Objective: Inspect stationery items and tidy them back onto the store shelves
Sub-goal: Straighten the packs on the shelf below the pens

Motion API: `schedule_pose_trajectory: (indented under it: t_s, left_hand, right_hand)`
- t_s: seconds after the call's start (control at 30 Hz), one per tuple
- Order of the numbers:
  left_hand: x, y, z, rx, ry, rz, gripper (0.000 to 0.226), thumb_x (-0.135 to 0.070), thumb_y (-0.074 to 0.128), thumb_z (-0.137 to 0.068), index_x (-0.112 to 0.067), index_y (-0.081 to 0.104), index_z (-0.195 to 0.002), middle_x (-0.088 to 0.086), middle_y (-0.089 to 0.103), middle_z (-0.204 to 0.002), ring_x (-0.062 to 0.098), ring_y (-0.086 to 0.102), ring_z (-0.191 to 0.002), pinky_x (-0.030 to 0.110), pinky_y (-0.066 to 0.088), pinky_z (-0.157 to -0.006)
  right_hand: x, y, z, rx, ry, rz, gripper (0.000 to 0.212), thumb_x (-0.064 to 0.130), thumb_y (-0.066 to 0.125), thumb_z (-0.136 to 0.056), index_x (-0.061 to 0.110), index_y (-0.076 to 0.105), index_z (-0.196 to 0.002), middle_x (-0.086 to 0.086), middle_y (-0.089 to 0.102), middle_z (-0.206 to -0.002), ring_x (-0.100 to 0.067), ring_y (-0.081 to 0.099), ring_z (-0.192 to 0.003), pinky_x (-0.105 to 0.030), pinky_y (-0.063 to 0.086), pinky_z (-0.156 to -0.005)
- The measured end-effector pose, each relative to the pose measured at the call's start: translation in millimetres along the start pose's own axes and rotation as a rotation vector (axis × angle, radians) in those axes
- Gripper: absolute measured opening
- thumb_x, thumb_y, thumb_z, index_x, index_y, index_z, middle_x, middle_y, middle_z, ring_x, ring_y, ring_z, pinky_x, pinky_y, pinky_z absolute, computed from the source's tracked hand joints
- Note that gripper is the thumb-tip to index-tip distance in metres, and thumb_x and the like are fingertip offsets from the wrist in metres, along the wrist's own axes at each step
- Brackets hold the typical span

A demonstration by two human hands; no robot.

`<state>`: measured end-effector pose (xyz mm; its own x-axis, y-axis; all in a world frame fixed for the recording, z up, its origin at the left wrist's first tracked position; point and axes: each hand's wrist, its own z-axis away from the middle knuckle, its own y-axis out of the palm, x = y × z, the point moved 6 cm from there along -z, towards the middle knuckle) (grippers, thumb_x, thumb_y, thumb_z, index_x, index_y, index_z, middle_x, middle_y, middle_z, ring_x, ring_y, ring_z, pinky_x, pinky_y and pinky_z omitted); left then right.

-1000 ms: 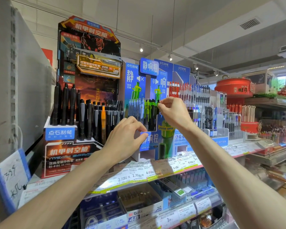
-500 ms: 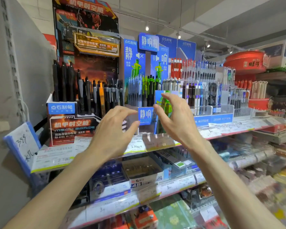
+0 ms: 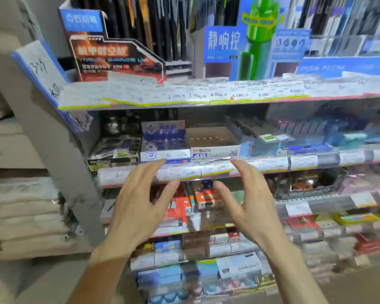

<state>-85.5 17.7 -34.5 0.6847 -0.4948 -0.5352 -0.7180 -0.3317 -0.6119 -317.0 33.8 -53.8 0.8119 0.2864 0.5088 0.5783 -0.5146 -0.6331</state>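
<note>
My left hand [image 3: 140, 202] and my right hand [image 3: 250, 200] hover side by side in front of the second shelf, fingers spread and relaxed, holding nothing. Just beyond their fingertips sit a blue-and-white box [image 3: 165, 141] and an open brown eraser box marked 4B [image 3: 213, 141]. Between my thumbs, one shelf lower, red and orange packs [image 3: 203, 197] show. On the top shelf stand the black pen display [image 3: 110, 47] and the blue display with a green pen figure [image 3: 250, 36]. The picture is blurred.
A grey upright post [image 3: 53, 154] bounds the shelving on the left, with a blue-edged handwritten card [image 3: 42, 71] clipped near it. Price-label strips [image 3: 184, 95] line each shelf edge. Further small boxes fill the lower shelves [image 3: 195, 270] and the right side.
My view has dropped from the pen displays to the lower shelves. Both hands let go of the pens, opened and came down to the second shelf.
</note>
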Motion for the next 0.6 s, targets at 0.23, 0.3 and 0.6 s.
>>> schedule_pose_trajectory:
  t_s: [0.23, 0.3, 0.6]
  left_hand:
    - [36.3, 42.2, 55.1, 0.079, -0.302, -0.027, 0.051, -0.060, 0.049, -0.091, -0.035, 0.051, -0.135, -0.021, 0.052, -0.122, -0.005, 0.050, -0.110, 0.019, 0.039, -0.094]
    - [39.0, 40.9, 57.8, 0.102, -0.304, -0.100, 0.046, -0.048, 0.053, -0.095, -0.029, 0.052, -0.136, -0.013, 0.056, -0.124, 0.005, 0.055, -0.110, 0.024, 0.042, -0.093]
    - [70.2, 9.3, 39.0, 0.070, -0.295, -0.079, 0.048, -0.057, 0.049, -0.088, -0.032, 0.056, -0.129, -0.015, 0.061, -0.115, 0.000, 0.060, -0.096, 0.013, 0.046, -0.082]
  right_hand:
    - [-57.5, 49.6, 49.6, 0.266, 0.197, -0.047, 0.068, 0.063, 0.048, -0.092, 0.027, 0.037, -0.149, 0.006, 0.052, -0.140, -0.015, 0.050, -0.127, -0.031, 0.041, -0.099]
    - [-62.4, 57.2, 52.4, 0.296, 0.214, -0.048, 0.064, 0.063, 0.048, -0.093, 0.027, 0.041, -0.146, 0.006, 0.056, -0.134, -0.016, 0.054, -0.122, -0.033, 0.045, -0.096]
    - [-32.7, 66.1, 29.2, 0.256, 0.180, 0.009, 0.053, 0.060, 0.049, -0.094, 0.024, 0.057, -0.132, 0.010, 0.063, -0.116, -0.012, 0.059, -0.107, -0.029, 0.044, -0.086]
